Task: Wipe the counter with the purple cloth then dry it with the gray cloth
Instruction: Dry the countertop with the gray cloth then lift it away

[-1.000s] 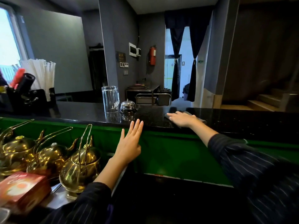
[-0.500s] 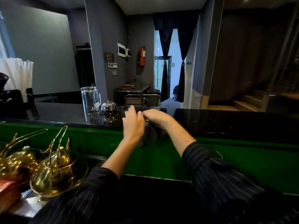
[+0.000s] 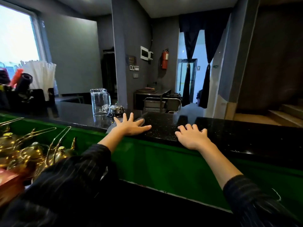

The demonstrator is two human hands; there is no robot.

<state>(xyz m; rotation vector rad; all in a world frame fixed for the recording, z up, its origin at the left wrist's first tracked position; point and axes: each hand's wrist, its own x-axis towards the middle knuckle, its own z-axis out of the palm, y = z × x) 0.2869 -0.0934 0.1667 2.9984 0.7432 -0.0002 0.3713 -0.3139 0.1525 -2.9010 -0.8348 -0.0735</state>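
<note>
The black speckled counter point(image 3: 246, 133) runs across the middle of the head view. A gray cloth point(image 3: 141, 120) lies on it near the front edge, mostly covered by my left hand point(image 3: 129, 126). That hand lies flat on the cloth with its fingers spread, pressing it down. My right hand point(image 3: 191, 136) rests bare on the counter's front edge, to the right of the cloth, with its fingers slightly curled and nothing in it. No purple cloth is in sight.
A clear glass pitcher point(image 3: 100, 102) and a small metal bell point(image 3: 115, 110) stand just behind my left hand. Brass teapots point(image 3: 32, 154) sit on the lower shelf at left, below a green panel point(image 3: 164, 161). A holder with white straws point(image 3: 41, 74) stands far left.
The gray cloth went from under my right hand to under my left hand. My left hand came up onto the counter; my right hand moved off the cloth to the right.
</note>
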